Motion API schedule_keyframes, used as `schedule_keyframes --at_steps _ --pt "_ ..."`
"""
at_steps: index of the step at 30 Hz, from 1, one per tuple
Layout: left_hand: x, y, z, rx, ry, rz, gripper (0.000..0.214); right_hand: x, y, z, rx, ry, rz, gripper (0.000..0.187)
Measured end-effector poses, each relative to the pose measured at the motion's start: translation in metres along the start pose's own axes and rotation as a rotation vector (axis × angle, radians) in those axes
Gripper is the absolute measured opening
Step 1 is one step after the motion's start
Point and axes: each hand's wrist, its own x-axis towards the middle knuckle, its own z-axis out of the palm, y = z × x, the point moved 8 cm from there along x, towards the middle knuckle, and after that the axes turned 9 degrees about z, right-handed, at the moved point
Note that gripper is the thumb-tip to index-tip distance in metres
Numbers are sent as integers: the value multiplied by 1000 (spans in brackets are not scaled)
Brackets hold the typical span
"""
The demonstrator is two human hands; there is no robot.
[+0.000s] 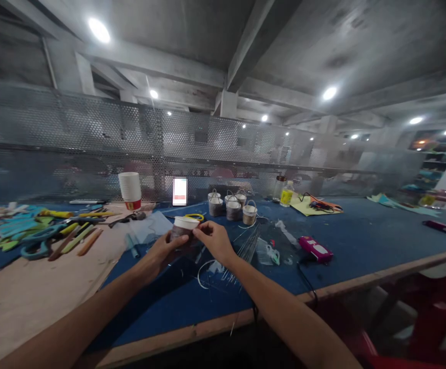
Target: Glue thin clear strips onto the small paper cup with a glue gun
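Note:
A small paper cup (186, 222) with a white rim and a brown wrapped side is held above the table. My left hand (166, 247) grips it from the left, thumb across its front. At the cup's right side, the fingers of my right hand (215, 241) are pinched together close under the rim; whatever lies between them is too small to make out. Beyond the hands stand several wrapped cups with looped handles, among them a grey-brown cup (233, 210) and a tan cup (249, 214). Yellow-handled scissors (194, 217) lie just behind the held cup.
Thin wires (246, 251) spread right of my hands, near a purple box (315, 249). A stack of paper cups (129, 187) and a lit screen (179, 192) stand behind. Left are blue-handled scissors (38, 245) and felt pieces; a yellow-labelled bottle (286, 195) is at the back right.

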Motion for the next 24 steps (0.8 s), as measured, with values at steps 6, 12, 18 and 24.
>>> schedule_keyframes --at_steps 6,12,18,24 --pt "2 0 -2 -28 -19 10 45 0 0 0 32 9 -6 26" --pt "3 -3 -4 -19 -37 22 45 -2 -4 -2 11 26 -11 28" --pt "2 0 -1 -32 -59 27 41 -2 -5 -2 21 15 -14 26" --pt "1 1 -1 -61 -37 22 41 0 -1 -1 49 12 -7 24"
